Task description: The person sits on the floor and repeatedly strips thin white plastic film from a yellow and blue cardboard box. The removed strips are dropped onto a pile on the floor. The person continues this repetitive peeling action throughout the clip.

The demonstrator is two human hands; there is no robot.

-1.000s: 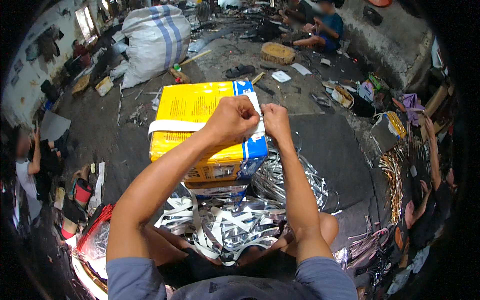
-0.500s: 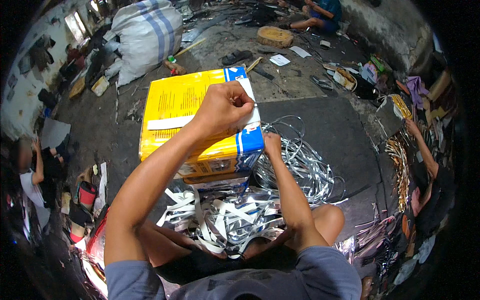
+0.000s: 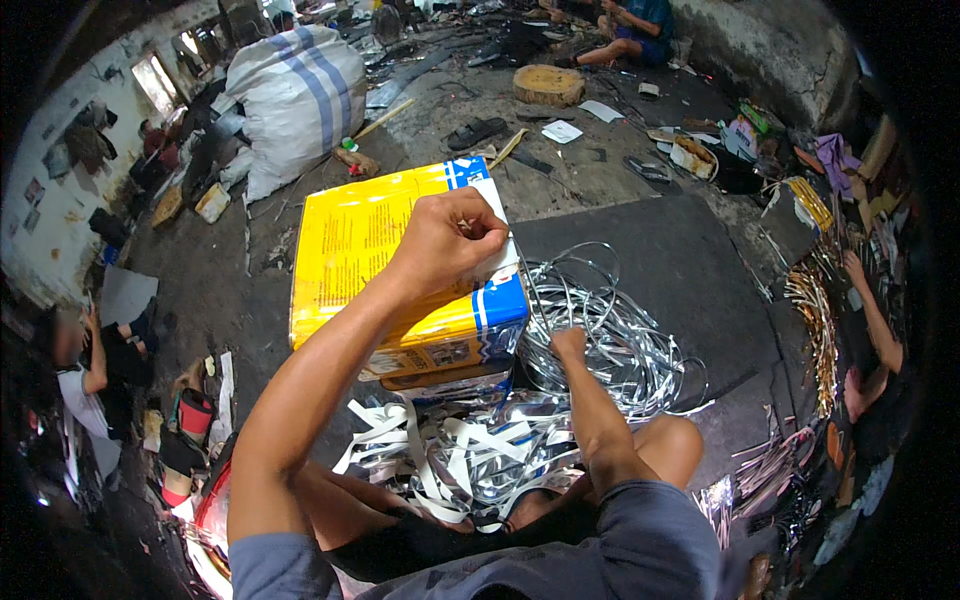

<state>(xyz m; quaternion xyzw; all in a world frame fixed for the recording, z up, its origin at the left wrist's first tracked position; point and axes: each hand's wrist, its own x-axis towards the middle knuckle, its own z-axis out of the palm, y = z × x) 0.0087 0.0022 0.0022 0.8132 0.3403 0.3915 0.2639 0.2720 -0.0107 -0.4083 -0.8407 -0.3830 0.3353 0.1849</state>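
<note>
A yellow and blue cardboard box (image 3: pixel 350 230) stands in front of me, with a white patch at the right of its top. My left hand (image 3: pixel 455 240) rests there, its fingers closed in a pinch near the right edge; what they grip is hidden. A thin silver strip (image 3: pixel 532 285) runs from beside those fingertips down to my right hand (image 3: pixel 568 345). That hand is closed on the strip, right of the box and over a loose coil of shiny silver strips (image 3: pixel 630 360). White-backed silver strips (image 3: pixel 470 450) lie heaped between my legs.
A dark mat (image 3: pixel 680 260) lies under the coil. Beyond the box are a white sack (image 3: pixel 290 110) with blue stripes, a wooden round (image 3: pixel 548 85) and a sandal (image 3: pixel 477 132). People sit at left, right and far back. Thin sticks or strips (image 3: pixel 815 330) lie in a bunch at right.
My right hand has moved from the box's side down and to the right, toward me. The white strip lying across the box top has gone from there. My left hand has stayed in place.
</note>
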